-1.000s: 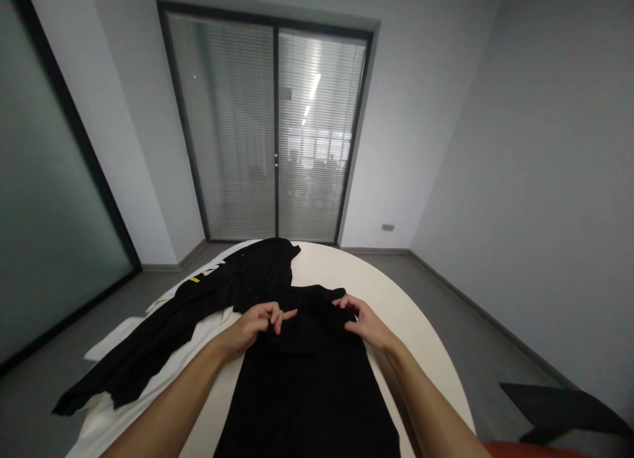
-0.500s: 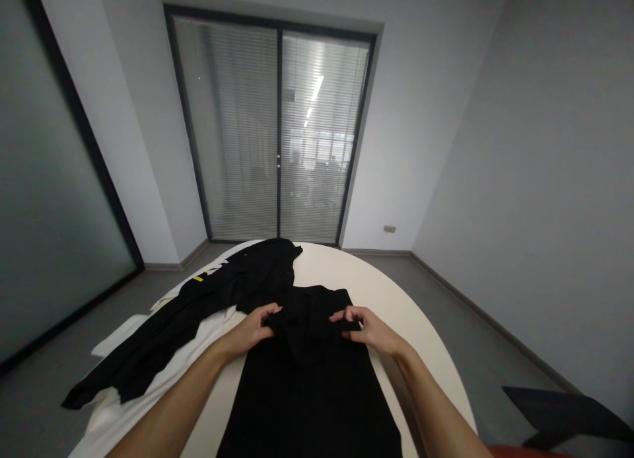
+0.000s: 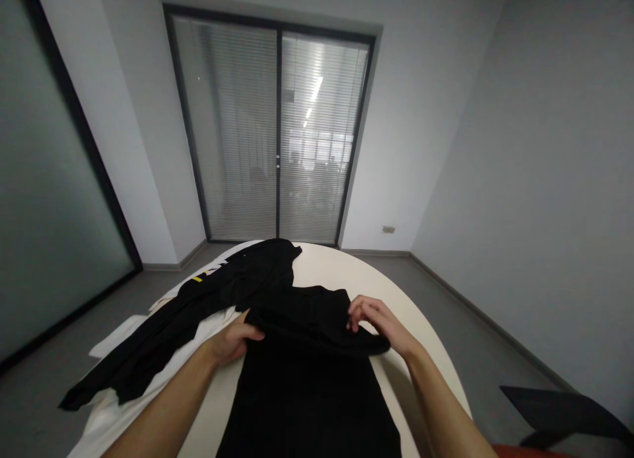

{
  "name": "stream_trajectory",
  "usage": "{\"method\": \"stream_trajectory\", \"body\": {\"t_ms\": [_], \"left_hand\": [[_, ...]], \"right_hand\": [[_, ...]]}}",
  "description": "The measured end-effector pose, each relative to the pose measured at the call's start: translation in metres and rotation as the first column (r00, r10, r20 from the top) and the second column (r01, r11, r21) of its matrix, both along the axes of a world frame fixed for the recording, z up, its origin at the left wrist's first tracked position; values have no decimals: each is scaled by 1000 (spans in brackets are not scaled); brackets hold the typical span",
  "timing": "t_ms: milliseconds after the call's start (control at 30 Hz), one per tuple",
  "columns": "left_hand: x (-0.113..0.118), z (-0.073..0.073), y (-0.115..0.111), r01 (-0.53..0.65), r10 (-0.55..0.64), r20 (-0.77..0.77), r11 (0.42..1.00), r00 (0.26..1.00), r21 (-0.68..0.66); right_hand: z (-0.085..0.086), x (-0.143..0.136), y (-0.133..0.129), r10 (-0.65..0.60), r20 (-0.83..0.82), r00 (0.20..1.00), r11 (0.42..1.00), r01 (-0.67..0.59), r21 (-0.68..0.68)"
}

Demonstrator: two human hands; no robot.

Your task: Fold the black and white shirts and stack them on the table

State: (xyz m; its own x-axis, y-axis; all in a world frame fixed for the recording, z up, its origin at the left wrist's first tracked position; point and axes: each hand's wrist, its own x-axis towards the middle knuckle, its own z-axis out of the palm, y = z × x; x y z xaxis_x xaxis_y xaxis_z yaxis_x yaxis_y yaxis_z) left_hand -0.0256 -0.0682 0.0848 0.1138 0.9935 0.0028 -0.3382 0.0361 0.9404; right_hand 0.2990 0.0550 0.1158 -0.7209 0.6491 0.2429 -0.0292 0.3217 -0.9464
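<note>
A black garment [image 3: 307, 398] lies lengthwise on the round, cream-coloured table [image 3: 341, 263], its far part folded over into a loose flap [image 3: 312, 332]. At the left end of this flap, my left hand [image 3: 235, 339] is closed on the cloth, thumb on top. My right hand [image 3: 376, 322] is at the flap's right end, its fingers curled against the fabric. The right thumb is hidden by the cloth. Dark folds blend together, so the garment's exact kind is unclear.
Left of my hands lies a black long-sleeved top [image 3: 238, 279] with yellow and white marks. White cloth [image 3: 133, 412] lies under it and hangs past the table edge. A dark chair part [image 3: 564, 408] is at lower right. Beyond the table stand glass doors with blinds [image 3: 317, 200].
The gathered cloth has been spread sideways into a wider flap. My left hand moved left and nearer, while my right hand shifted slightly right and its fingers curled.
</note>
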Motion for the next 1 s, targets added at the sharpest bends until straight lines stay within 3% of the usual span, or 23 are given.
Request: {"method": "stream_trajectory", "body": {"t_ms": [100,267,400,500,567,667,833,1000], "left_hand": [[2,12,-5,106,-104,-54,994,993,29],[10,30,-5,335,-313,-227,940,922,66],[12,34,-3,366,-305,-349,922,886,122],[10,34,-3,339,-264,-363,927,894,161],[8,33,-3,295,-216,-381,941,899,163],[8,28,1,170,-65,-497,971,865,169],[10,13,19,-152,257,-482,957,837,247],[7,-1,32,-407,458,-439,889,773,211]], "right_hand": [[10,-14,-14,-1,157,988,993,-18,120],[16,-41,-37,109,285,952,928,-201,314],[15,-51,-45,121,225,967,880,-209,426],[10,-54,-46,141,149,979,929,-183,323],[7,-56,-46,92,49,995,978,-99,184],[5,-55,-42,58,-18,998,997,-57,54],[3,-36,-33,200,230,952,975,-217,51],[-14,-18,-26,190,494,848,977,-213,-10]]}}
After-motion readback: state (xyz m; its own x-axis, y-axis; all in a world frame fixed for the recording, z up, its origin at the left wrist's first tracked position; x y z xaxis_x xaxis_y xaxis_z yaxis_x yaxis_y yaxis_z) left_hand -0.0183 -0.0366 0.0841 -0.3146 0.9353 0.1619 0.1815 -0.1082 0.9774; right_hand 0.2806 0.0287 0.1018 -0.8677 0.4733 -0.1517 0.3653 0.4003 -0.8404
